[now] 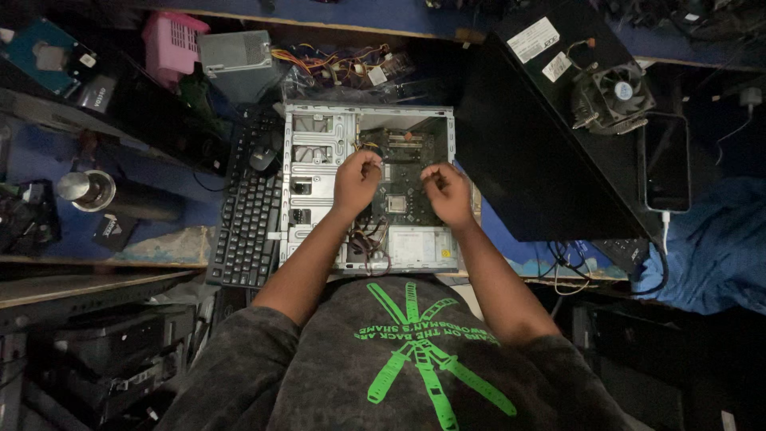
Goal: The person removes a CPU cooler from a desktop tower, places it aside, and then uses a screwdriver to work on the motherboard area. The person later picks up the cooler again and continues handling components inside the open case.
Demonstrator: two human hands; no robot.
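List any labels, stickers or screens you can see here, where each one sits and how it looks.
Larger white label: rectangular, on the black panel's top.
Smaller white label: just below it, tilted.
Phone: dark blank screen, right of the panel.
Pale sticker: rectangular, on the open computer case's near end.

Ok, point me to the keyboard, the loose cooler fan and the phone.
keyboard (246, 223): head view, middle of its key field.
cooler fan (621, 91): head view, centre of the fan hub.
phone (667, 164): head view, middle of its dark screen.
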